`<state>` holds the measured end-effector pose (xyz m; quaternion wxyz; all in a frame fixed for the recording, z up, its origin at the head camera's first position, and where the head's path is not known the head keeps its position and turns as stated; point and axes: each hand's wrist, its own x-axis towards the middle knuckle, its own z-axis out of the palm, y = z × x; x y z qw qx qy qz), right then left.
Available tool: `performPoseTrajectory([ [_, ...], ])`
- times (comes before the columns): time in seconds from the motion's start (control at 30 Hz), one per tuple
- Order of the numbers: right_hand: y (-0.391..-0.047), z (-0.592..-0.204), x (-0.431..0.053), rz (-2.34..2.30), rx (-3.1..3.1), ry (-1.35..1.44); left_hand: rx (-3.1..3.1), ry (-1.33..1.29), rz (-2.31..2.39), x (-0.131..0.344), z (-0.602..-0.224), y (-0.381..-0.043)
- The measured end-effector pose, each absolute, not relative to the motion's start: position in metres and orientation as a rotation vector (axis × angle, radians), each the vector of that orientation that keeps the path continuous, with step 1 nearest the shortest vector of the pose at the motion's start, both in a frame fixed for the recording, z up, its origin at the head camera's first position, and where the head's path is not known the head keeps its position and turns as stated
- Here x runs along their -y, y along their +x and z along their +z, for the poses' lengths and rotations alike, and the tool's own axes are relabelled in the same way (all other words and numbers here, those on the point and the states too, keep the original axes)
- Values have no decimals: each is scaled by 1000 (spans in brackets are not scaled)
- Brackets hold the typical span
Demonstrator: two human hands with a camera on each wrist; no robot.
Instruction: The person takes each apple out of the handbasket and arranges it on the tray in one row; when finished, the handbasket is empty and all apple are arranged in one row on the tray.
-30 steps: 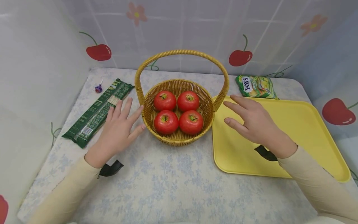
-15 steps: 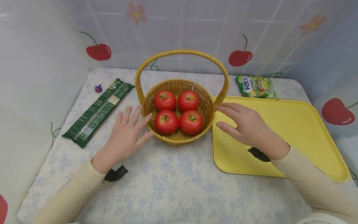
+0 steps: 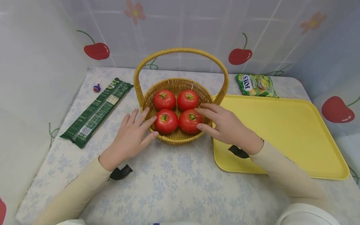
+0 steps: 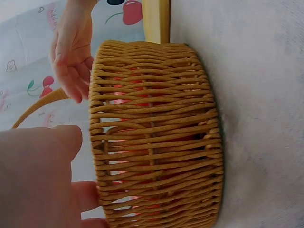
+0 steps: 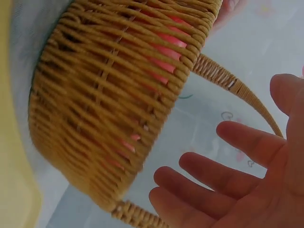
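A woven wicker basket (image 3: 178, 141) with a tall arched handle stands in the middle of the table. Several red apples (image 3: 166, 122) sit in it. My left hand (image 3: 127, 137) is spread at the basket's left rim; its fingertips reach over the rim close to the near-left apple. Over the right rim reaches my right hand (image 3: 229, 126), fingers loosely bent above the near-right apple (image 3: 189, 122); whether they touch it I cannot tell. In the right wrist view the right hand (image 5: 237, 185) hovers above the rim with fingers parted, gripping nothing.
To the right, partly under my right forearm, lies a yellow tray (image 3: 281, 134). A green candy bag (image 3: 257, 86) lies behind it. On the left are a long green packet (image 3: 97, 112) and a small lollipop (image 3: 97, 88). Cherry-printed curtains surround the table.
My right hand has moved left, from over the tray to above the near-right apple. The left hand has shifted slightly right to the basket's rim. Basket and apples stay in place.
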<state>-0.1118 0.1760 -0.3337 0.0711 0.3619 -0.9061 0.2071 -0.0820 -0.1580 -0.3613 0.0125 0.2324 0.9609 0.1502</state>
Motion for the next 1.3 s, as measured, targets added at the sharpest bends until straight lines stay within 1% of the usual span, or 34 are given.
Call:
performPoseTrajectory([
  [0.37, -126, -341, -155, 681, 2889, 1006, -3019, 686, 537, 159, -371, -87],
  [0.77, -134, -351, -146, 650, 2907, 1044, -3051, 751, 528, 161, -377, -89],
  [1.1, -140, -353, -141, 725, 2933, 1088, -3024, 775, 636, 161, -386, -92],
  [1.3, -141, -354, -136, 738, 2962, 1065, -3026, 804, 685, 161, -389, -91],
])
